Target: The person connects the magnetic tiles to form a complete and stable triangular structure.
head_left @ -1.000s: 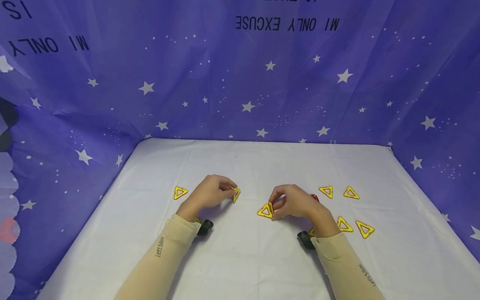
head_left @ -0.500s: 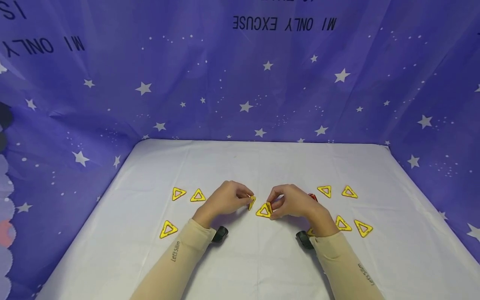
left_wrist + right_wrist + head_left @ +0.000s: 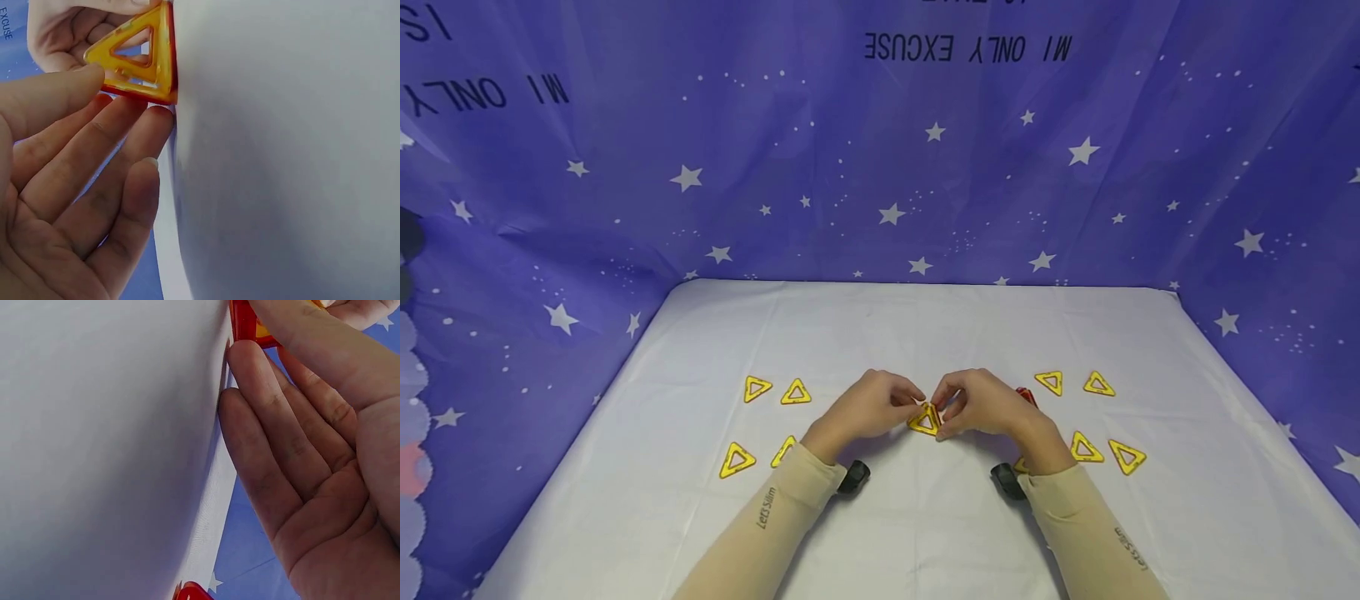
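At mid-table in the head view, yellow triangular magnetic tiles [image 3: 922, 429] stand joined between the two hands. My left hand [image 3: 876, 404] pinches a tile at the left side of this small shape. From the right, my right hand [image 3: 981, 400] pinches another tile, its thumb low and its fingers higher. The left wrist view shows a yellow tile [image 3: 164, 50] with red along its edges, the left thumb on one corner and fingers beneath. In the right wrist view a red edge [image 3: 244, 322] shows by the right fingertips; thumb and fingers hide most of it.
Several yellow triangles lie flat at left, one being a tile [image 3: 727, 465] near the left sleeve. More lie at right, including a tile [image 3: 1116, 455] at the outer side. A red piece [image 3: 1026, 396] sits partly hidden behind the right wrist. A starred purple cloth [image 3: 891, 212] hangs behind the table.
My left hand has moved right with its tile, bringing it up against the tiles by the right hand. The right hand has stayed nearly still. More tiles at left have come into view.
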The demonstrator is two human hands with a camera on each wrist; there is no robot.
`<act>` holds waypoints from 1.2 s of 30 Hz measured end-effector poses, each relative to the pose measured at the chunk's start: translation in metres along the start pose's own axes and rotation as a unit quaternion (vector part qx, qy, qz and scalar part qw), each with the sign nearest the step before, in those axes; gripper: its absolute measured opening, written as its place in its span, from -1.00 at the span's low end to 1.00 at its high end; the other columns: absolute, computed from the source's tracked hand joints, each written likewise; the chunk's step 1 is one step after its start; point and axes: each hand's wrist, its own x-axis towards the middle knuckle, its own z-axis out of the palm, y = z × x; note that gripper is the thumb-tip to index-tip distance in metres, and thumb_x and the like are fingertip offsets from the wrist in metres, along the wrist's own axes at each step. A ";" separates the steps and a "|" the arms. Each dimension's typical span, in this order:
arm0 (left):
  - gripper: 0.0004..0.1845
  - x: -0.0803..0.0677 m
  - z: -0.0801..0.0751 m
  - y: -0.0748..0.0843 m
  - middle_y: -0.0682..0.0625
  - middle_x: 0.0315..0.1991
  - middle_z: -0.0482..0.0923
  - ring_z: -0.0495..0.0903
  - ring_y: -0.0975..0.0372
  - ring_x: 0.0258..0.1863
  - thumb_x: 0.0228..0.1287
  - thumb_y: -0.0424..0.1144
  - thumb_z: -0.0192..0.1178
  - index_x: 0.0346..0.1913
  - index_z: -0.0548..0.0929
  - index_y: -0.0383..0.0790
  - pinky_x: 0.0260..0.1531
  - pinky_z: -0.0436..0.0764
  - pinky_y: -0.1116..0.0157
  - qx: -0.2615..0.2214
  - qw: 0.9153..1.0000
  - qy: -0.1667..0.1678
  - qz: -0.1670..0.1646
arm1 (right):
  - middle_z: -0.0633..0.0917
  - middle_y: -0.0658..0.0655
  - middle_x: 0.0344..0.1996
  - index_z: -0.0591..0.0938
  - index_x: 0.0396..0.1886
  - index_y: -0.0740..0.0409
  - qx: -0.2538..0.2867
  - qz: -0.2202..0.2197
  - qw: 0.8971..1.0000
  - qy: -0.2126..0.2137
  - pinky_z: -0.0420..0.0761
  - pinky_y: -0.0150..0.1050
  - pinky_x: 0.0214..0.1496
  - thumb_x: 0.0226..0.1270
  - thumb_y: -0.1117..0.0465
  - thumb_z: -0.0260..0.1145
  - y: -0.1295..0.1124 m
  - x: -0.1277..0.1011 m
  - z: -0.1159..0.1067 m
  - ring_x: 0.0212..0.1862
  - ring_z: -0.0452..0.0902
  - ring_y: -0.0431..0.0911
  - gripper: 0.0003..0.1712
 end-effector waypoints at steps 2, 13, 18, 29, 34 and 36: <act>-0.83 0.000 0.001 0.001 0.07 -0.32 0.75 0.64 0.40 -0.43 0.31 -0.29 0.36 -0.09 0.78 -0.24 -0.43 0.60 0.36 -0.002 1.000 -0.003 0.001 | 0.72 -0.02 -0.28 0.73 -0.25 0.07 -0.004 -0.010 1.000 0.001 0.64 -0.20 -0.30 -0.16 0.26 0.73 0.000 0.000 0.000 -0.34 0.67 -0.14 -0.57; -0.73 0.000 -0.001 -0.002 0.09 -0.29 0.75 0.67 0.38 -0.34 0.18 -0.32 0.48 -0.05 0.77 -0.24 -0.28 0.61 0.37 -0.004 1.000 -0.016 -0.002 | 0.71 0.10 -0.18 0.68 -0.01 0.18 0.030 -0.026 0.999 -0.002 0.64 -0.20 -0.25 -0.16 0.26 0.73 0.002 -0.002 -0.002 -0.31 0.68 -0.10 -0.37; -0.60 -0.001 0.000 -0.003 0.05 -0.27 0.71 0.63 0.30 -0.31 0.09 -0.31 0.54 0.01 0.72 -0.26 -0.25 0.59 0.34 0.023 0.999 -0.019 -0.023 | 0.70 0.13 -0.17 0.64 0.18 0.22 0.012 -0.052 0.998 -0.015 0.61 -0.22 -0.18 -0.05 0.25 0.68 0.006 -0.002 -0.003 -0.23 0.64 -0.06 -0.28; -0.67 0.006 0.000 -0.004 0.10 -0.43 0.54 0.49 0.27 -0.45 0.20 -0.18 0.47 0.00 0.73 -0.19 -0.35 0.51 0.28 0.110 0.988 0.011 -0.111 | 0.72 -0.07 -0.24 0.78 -0.01 0.08 -0.026 -0.066 0.997 -0.013 0.56 -0.25 -0.26 0.10 0.20 0.61 0.006 -0.001 -0.001 -0.31 0.55 -0.12 -0.59; -0.66 0.003 -0.013 -0.006 0.11 -0.41 0.55 0.51 0.26 -0.42 0.21 -0.20 0.46 0.02 0.71 -0.20 -0.31 0.53 0.25 0.112 0.987 0.007 -0.117 | 0.71 -0.09 -0.30 0.81 -0.13 0.07 -0.044 -0.046 0.998 0.001 0.53 -0.24 -0.27 0.09 0.15 0.62 0.006 -0.001 0.000 -0.33 0.51 -0.12 -0.68; -0.65 -0.004 -0.023 -0.010 0.09 -0.38 0.59 0.53 0.26 -0.41 0.18 -0.25 0.48 0.03 0.71 -0.22 -0.28 0.55 0.24 0.107 0.988 0.009 -0.109 | 0.70 -0.09 -0.32 0.82 -0.18 0.07 -0.046 -0.039 0.998 0.006 0.53 -0.22 -0.26 0.07 0.13 0.63 0.006 -0.001 0.000 -0.32 0.51 -0.12 -0.70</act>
